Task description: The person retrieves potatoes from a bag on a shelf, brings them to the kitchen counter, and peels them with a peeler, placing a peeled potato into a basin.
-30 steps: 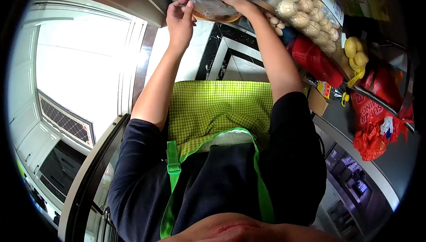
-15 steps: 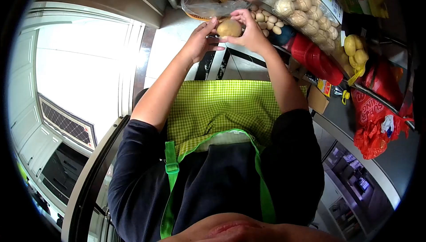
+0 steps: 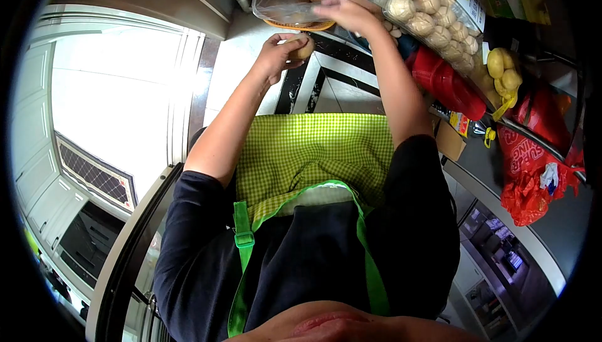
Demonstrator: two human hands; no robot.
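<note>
A potato [image 3: 301,48] rests in my left hand [image 3: 278,53], whose fingers are wrapped round it above the tiled floor. My right hand [image 3: 346,14] is over the orange basket [image 3: 300,27], fingers stretched out and somewhat blurred, with nothing seen in them. Inside that basket lies a clear plastic bag [image 3: 276,4]. Another potato shows partly at the back of the basket, close to my right fingertips. The eggs [image 3: 394,30] beside the basket are mostly hidden by my right hand and forearm.
To the right, a shelf rack carries a clear pack of round, pale items [image 3: 431,6], a net of yellow potatoes [image 3: 503,72] and a red plastic bag [image 3: 528,172]. Red stacked containers [image 3: 444,81] lie below the pack. A glass door frame [image 3: 135,241] stands at left.
My right hand has let go of the potato and moved up over the basket. The left hand keeps the potato and has shifted slightly left.
</note>
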